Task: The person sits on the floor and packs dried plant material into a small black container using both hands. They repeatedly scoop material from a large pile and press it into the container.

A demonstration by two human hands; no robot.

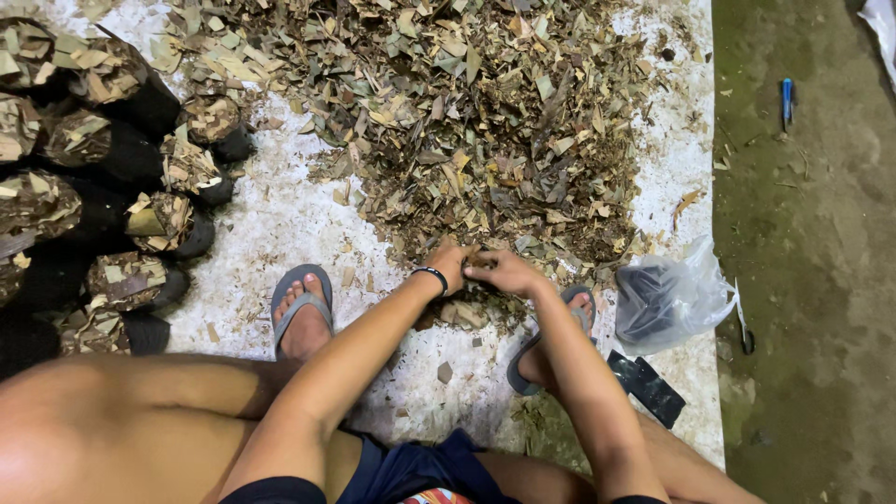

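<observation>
At the near edge of the pile of dry chopped leaves (467,121), between my sandalled feet, my left hand (448,264) and right hand (502,271) meet, fingers curled narrow around a small clump of leaf bits (464,313); whether a bag hides underneath, I cannot tell. Left of the pile stand filled black bags (140,224). Pressing evenly, pinching close, seems best to avoid spilling.
</observation>
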